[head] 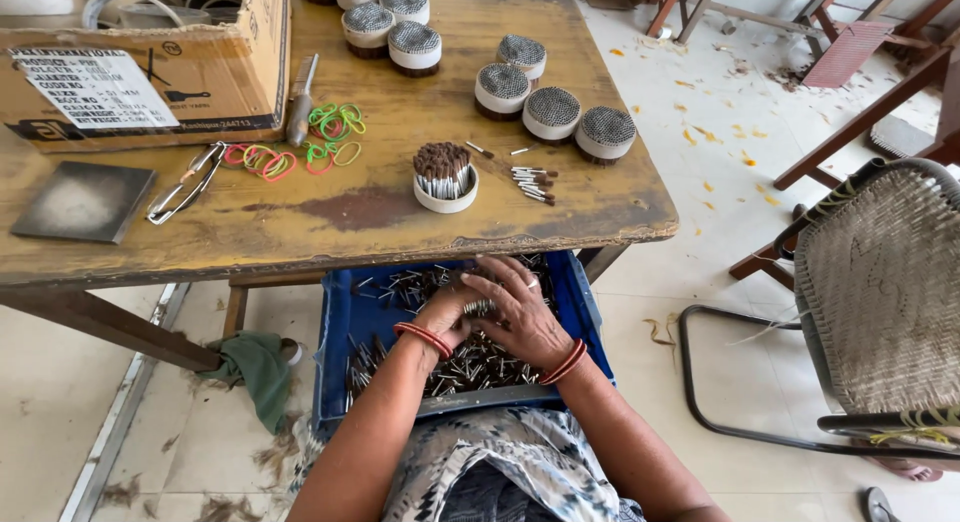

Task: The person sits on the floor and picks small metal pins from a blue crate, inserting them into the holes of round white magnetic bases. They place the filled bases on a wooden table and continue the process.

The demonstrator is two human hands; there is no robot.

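Worn yellow wooden table (330, 217); on it: cardboard box (150, 67), dark square plate (85, 200), coloured rubber bands (300, 147), metal tongs (185, 185), banded stick bundles (530, 97), white ring of brown-tipped sticks (444, 177), loose sticks (535, 184).

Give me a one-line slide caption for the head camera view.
Both hands, left and right, gather metal pins in a blue crate beneath a wooden table.

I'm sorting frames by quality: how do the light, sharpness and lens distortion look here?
Head view: soft, even daylight with no harsh glare. The wooden table bows at its edges from wide-angle distortion and shades the blue crate beneath it. The left hand and right hand are reasonably sharp, as are the rubber bands and filled round holder.
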